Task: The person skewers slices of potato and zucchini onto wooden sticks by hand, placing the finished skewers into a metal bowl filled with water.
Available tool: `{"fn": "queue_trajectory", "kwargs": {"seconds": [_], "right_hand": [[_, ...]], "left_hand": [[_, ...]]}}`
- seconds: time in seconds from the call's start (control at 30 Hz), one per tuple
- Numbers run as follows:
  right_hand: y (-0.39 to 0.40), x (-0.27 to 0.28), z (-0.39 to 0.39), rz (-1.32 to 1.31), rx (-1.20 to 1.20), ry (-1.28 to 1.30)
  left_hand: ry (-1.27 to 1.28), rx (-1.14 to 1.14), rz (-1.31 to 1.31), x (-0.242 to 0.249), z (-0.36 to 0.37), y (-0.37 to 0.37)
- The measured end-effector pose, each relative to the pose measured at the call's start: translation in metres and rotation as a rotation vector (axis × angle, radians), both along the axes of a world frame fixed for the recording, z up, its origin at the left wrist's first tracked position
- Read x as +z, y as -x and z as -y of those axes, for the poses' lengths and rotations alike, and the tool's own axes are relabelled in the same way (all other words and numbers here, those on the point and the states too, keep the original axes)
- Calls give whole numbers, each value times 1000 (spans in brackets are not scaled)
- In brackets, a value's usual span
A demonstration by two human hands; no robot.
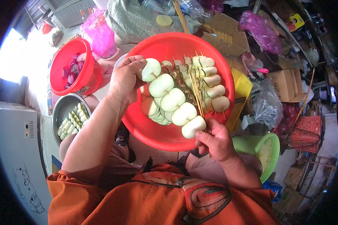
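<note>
A skewer of pale, round vegetable slices (172,99) runs diagonally above a large red basin (139,47). My left hand (125,77) pinches the slice at its upper end. Lower down, my right hand (216,141) is closed around the skewer's other end, with several thin bamboo sticks (194,88) rising from the same grip. Inside the basin, finished skewers of pale slices (213,80) lie on the right. Loose thin slices (159,117) with green edges are heaped at the left, partly hidden by the held skewer.
A red bucket (95,77) of purple onions (72,73) stands at the left, above a metal bowl (60,112) of smaller skewers. At the right are a green tub (276,150), cardboard boxes (285,84) and plastic bags (268,107). A white appliance (18,150) stands far left.
</note>
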State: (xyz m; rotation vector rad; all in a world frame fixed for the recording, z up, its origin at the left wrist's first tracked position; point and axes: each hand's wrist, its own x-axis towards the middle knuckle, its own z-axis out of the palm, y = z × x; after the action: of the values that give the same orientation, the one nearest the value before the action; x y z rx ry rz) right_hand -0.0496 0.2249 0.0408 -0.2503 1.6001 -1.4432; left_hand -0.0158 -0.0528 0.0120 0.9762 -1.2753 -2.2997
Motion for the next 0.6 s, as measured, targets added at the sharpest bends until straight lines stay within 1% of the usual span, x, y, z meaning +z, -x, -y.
{"fn": "queue_trajectory", "kwargs": {"seconds": [0.27, 0.47, 0.6], "right_hand": [[-1, 1, 2, 24, -17, -3], [0, 0, -1, 44, 6, -13], [0, 0, 0, 44, -13, 1]], "left_hand": [[-39, -44, 17, 2, 1, -1], [-13, -139, 74, -4, 3, 0], [-79, -170, 45, -6, -6, 0]]}}
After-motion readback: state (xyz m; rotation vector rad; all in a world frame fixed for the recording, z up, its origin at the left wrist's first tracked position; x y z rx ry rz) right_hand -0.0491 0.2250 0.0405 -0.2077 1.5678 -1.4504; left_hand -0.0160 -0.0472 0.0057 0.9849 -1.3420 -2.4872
